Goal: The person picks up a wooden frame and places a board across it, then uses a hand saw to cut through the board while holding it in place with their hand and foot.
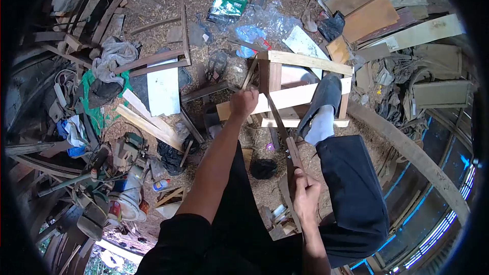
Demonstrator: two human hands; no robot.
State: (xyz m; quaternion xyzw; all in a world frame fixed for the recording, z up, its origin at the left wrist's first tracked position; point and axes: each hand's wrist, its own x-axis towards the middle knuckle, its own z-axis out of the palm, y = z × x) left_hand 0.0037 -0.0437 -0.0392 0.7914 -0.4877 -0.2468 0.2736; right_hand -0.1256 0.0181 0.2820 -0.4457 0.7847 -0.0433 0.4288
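A pale plank (300, 94) lies across a wooden frame (310, 61) on the ground. My left hand (244, 103) is closed on the plank near its left end. In my right hand (306, 193) is the handle of a hand saw (291, 155), whose blade runs up to the plank just right of my left hand. Whether the teeth are in the wood cannot be made out. My shod foot (326, 94) rests on the plank's right part.
Wooden frame pieces (158, 60) and a white board (163, 89) lie at the left. Plastic bags (249, 33) are ahead, boards (369, 18) at the upper right. A machine (127, 153) and a small bottle (161, 185) are at the lower left.
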